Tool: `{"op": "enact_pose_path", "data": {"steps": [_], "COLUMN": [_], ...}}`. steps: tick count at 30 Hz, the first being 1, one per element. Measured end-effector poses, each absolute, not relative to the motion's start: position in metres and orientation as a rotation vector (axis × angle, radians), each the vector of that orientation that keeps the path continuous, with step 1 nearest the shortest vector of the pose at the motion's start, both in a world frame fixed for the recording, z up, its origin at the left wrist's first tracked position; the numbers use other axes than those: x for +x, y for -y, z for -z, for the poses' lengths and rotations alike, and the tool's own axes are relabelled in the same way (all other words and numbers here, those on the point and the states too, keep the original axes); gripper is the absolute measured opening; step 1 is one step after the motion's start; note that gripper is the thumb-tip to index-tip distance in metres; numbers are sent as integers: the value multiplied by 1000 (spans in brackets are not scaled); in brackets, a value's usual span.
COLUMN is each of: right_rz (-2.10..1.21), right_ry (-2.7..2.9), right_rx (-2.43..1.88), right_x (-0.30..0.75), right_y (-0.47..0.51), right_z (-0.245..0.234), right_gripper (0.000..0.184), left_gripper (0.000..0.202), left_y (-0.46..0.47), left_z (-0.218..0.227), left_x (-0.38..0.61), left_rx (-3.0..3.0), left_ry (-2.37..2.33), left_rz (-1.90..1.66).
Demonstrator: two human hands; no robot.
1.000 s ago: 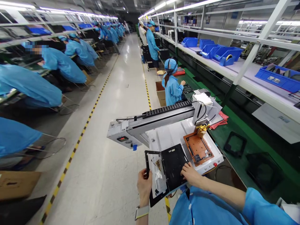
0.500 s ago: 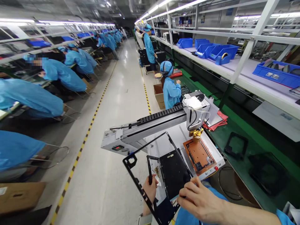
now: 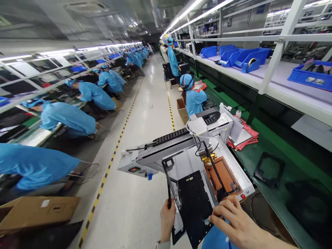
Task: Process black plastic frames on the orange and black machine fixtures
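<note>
A thin black rectangular frame point(image 3: 214, 169) is held up in front of me over a desktop machine. My left hand point(image 3: 168, 218) is closed round its left side, thumb upward. My right hand point(image 3: 234, 218) pinches the right side near the lower end, fingers bent. Below and between my hands is a flat black panel point(image 3: 194, 200) with small cutouts at its edge. Whether the panel touches the frame, I cannot tell. Beyond the frame's right side, an orange fixture plate point(image 3: 228, 174) sits on the machine point(image 3: 166, 147), beneath a brass-coloured head point(image 3: 208, 159).
Another black frame point(image 3: 269, 169) lies on the green bench point(image 3: 298, 214) at right. Red wrapping sheets point(image 3: 247, 136) are behind the machine. Blue bins point(image 3: 255, 57) line the shelf. A co-worker in blue point(image 3: 193, 100) sits ahead; others work along the left. Cardboard box point(image 3: 38, 212) lower left.
The black frame has shifted right and turned, its far corner now over the machine's head. Both hands moved with it. The machine's head has moved left along its beam. My view has swung slightly left.
</note>
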State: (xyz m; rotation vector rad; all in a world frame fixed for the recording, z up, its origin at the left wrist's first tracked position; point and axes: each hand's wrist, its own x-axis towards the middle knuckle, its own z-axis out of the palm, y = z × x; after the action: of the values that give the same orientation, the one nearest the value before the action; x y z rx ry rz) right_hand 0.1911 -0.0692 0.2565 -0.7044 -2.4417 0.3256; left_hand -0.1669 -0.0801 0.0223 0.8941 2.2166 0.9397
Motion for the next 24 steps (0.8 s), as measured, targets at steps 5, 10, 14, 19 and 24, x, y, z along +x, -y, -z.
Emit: {"op": "enact_pose_path", "data": {"steps": [5,10,14,19,24], "right_rz": [-502,-698,-779,-841,-863], "right_ry": [2323,2244,2239,2131,1978], "right_rx": [-889,-1024,-1146,-1181,-1229], "right_x": [227,274,311,357,394], "right_y": [49,25,14,8,4], "right_z": [-272,-282,-283,-273,-249], "right_gripper": [26,13,17,20,23], "left_gripper": [73,54,51,51,49], "left_y": [73,69,65,61,60], "left_z": [-32,-33,-31,-39,-47], "left_x": [-151,-140,-129,-106,-85], "left_rx": [852,827,861,873,836], "left_ry": [-2165,-2253,-2291,-2375,-2439], "left_rz": [-858,-634,-498,-363,-238]}}
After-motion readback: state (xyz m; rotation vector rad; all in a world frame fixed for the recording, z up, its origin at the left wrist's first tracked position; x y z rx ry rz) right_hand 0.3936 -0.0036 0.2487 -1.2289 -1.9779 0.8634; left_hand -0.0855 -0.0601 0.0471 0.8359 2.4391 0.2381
